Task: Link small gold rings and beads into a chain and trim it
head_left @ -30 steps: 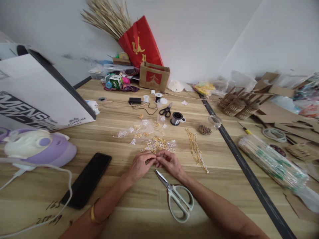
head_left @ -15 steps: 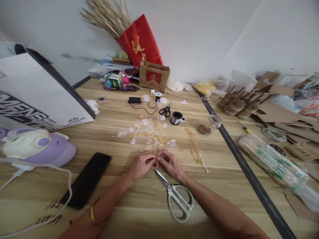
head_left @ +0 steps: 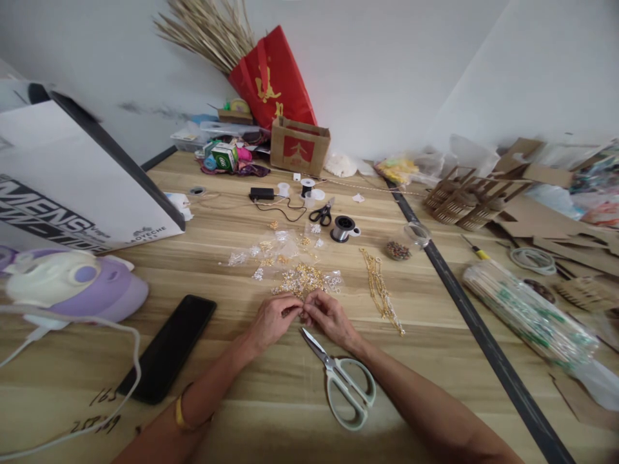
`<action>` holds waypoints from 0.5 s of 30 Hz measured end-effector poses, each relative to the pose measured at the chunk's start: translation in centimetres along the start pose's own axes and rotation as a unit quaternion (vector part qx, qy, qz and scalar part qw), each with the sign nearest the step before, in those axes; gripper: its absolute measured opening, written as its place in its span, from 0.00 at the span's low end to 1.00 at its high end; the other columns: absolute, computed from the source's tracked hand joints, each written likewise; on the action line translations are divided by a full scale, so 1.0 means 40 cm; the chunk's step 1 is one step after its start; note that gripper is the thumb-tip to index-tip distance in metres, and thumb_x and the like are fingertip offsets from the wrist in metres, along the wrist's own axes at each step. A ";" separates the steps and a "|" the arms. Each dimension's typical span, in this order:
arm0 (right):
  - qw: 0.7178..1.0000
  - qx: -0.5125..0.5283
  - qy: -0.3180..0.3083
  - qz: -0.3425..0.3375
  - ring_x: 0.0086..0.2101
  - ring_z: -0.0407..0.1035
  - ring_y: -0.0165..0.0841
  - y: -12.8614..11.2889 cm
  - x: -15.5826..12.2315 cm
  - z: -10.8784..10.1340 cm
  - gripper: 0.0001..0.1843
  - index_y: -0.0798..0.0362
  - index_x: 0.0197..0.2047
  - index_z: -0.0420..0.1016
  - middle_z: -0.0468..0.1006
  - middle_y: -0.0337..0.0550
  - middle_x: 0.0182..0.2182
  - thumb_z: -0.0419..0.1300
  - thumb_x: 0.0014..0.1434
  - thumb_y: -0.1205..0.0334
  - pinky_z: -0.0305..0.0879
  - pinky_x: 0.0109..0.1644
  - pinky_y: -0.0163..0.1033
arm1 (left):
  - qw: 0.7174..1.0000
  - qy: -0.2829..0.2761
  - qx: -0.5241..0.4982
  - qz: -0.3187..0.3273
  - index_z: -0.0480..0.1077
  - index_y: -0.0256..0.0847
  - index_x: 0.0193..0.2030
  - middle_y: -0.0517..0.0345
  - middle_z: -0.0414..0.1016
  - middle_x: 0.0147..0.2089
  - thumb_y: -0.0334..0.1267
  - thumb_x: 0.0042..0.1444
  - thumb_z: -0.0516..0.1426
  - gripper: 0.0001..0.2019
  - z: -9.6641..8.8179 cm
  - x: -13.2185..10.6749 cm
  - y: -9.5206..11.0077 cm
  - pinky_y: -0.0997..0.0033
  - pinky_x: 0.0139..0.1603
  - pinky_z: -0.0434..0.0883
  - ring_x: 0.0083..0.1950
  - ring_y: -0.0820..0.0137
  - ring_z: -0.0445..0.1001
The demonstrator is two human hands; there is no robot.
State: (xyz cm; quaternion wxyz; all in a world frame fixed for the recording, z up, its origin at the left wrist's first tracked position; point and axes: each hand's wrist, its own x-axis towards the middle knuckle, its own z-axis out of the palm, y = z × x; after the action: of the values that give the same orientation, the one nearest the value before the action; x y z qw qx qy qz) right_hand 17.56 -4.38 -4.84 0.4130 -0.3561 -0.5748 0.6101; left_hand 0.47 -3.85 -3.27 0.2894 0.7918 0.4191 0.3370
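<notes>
My left hand (head_left: 278, 317) and my right hand (head_left: 329, 317) meet at the fingertips, both pinched closed. Whatever lies between the fingers is too small to make out. Just beyond them is a pile of gold and silver beads (head_left: 302, 278), with small clear bags (head_left: 285, 245) of beads and findings behind it. Below my right hand, scissors with pale green handles (head_left: 338, 380) rest on the table, blades pointing toward my fingers. Gold and silver bead chains (head_left: 377, 283) are laid out to the right of the pile.
A black phone (head_left: 169, 348) and a purple-and-white appliance (head_left: 77, 283) with a white cable are on the left, near a big white box (head_left: 72, 174). Farther back are a wire spool (head_left: 343, 229), black scissors (head_left: 321, 214) and a bead tub (head_left: 398, 251). Wrapped sticks (head_left: 529, 312) lie at right.
</notes>
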 end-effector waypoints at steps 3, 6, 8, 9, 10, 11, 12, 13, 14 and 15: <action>1.000 -0.019 0.007 0.007 0.21 0.63 0.25 -0.005 -0.002 0.001 0.14 0.53 0.34 0.64 0.68 0.34 0.22 0.56 0.60 0.49 0.61 0.24 0.30 | 1.000 0.002 0.006 -0.015 0.73 0.37 0.31 0.57 0.75 0.30 0.26 0.54 0.56 0.06 0.001 -0.001 0.001 0.75 0.35 0.68 0.32 0.71 0.72; 0.998 -0.054 0.033 0.007 0.17 0.59 0.23 -0.011 -0.002 -0.001 0.15 0.53 0.34 0.63 0.64 0.31 0.19 0.56 0.60 0.49 0.57 0.20 0.28 | 1.000 0.006 0.014 -0.025 0.73 0.37 0.31 0.57 0.75 0.29 0.26 0.53 0.55 0.06 0.001 -0.001 0.003 0.75 0.34 0.67 0.31 0.72 0.71; 0.997 -0.059 0.050 0.000 0.17 0.58 0.23 -0.013 -0.001 -0.004 0.15 0.52 0.34 0.63 0.64 0.31 0.18 0.56 0.60 0.49 0.55 0.19 0.28 | 0.999 0.007 0.020 -0.031 0.73 0.38 0.29 0.58 0.75 0.28 0.26 0.52 0.56 0.06 0.000 0.000 0.006 0.75 0.32 0.67 0.30 0.72 0.71; 0.997 -0.053 0.057 -0.004 0.17 0.58 0.23 -0.013 -0.001 -0.005 0.15 0.52 0.34 0.63 0.64 0.31 0.18 0.56 0.60 0.49 0.55 0.19 0.28 | 0.999 0.007 0.023 -0.035 0.73 0.38 0.29 0.59 0.75 0.28 0.26 0.52 0.56 0.06 0.000 0.000 0.007 0.76 0.32 0.67 0.29 0.72 0.71; 0.997 -0.042 0.063 -0.006 0.17 0.58 0.23 -0.013 0.000 -0.006 0.15 0.52 0.34 0.63 0.65 0.31 0.19 0.56 0.60 0.49 0.55 0.19 0.28 | 0.999 0.006 0.027 -0.041 0.73 0.38 0.28 0.59 0.75 0.28 0.26 0.51 0.56 0.06 0.000 0.000 0.009 0.76 0.31 0.66 0.29 0.73 0.71; 0.997 -0.029 0.068 -0.008 0.17 0.59 0.24 -0.013 0.001 -0.007 0.15 0.53 0.34 0.63 0.66 0.32 0.19 0.57 0.59 0.49 0.56 0.20 0.28 | 0.998 0.004 0.030 -0.047 0.73 0.39 0.28 0.60 0.75 0.27 0.26 0.51 0.56 0.06 -0.001 0.000 0.010 0.76 0.31 0.66 0.28 0.73 0.71; 0.997 -0.015 0.072 -0.009 0.18 0.60 0.24 -0.012 0.002 -0.008 0.15 0.53 0.34 0.63 0.67 0.33 0.19 0.57 0.59 0.49 0.58 0.20 0.29 | 0.998 0.001 0.034 -0.053 0.73 0.39 0.28 0.60 0.75 0.27 0.26 0.51 0.56 0.06 -0.001 0.000 0.011 0.76 0.31 0.66 0.28 0.73 0.71; 0.997 -0.001 0.074 -0.010 0.19 0.61 0.24 -0.012 0.003 -0.009 0.15 0.53 0.34 0.63 0.68 0.34 0.20 0.57 0.59 0.49 0.59 0.21 0.29 | 0.998 -0.003 0.038 -0.058 0.73 0.39 0.29 0.60 0.75 0.27 0.26 0.50 0.56 0.06 -0.001 0.000 0.012 0.76 0.31 0.66 0.28 0.73 0.71; 0.997 0.012 0.074 -0.011 0.19 0.63 0.25 -0.012 0.004 -0.009 0.15 0.53 0.34 0.64 0.69 0.35 0.20 0.58 0.59 0.49 0.61 0.22 0.30 | 0.997 -0.007 0.042 -0.062 0.73 0.39 0.29 0.60 0.76 0.27 0.26 0.50 0.56 0.06 -0.001 -0.001 0.013 0.76 0.30 0.66 0.27 0.73 0.71; 0.997 0.023 0.073 -0.010 0.20 0.64 0.25 -0.012 0.005 -0.009 0.16 0.53 0.34 0.64 0.71 0.36 0.21 0.58 0.58 0.48 0.62 0.23 0.30 | 0.997 -0.010 0.047 -0.064 0.73 0.39 0.29 0.60 0.76 0.27 0.26 0.50 0.56 0.06 0.000 -0.002 0.013 0.76 0.30 0.66 0.27 0.73 0.71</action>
State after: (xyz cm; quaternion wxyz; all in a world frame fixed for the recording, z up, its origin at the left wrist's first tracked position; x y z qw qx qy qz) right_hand 17.86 -4.07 -4.37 0.4683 -0.3844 -0.5322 0.5913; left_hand 0.69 -4.16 -2.88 0.2771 0.7793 0.4813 0.2904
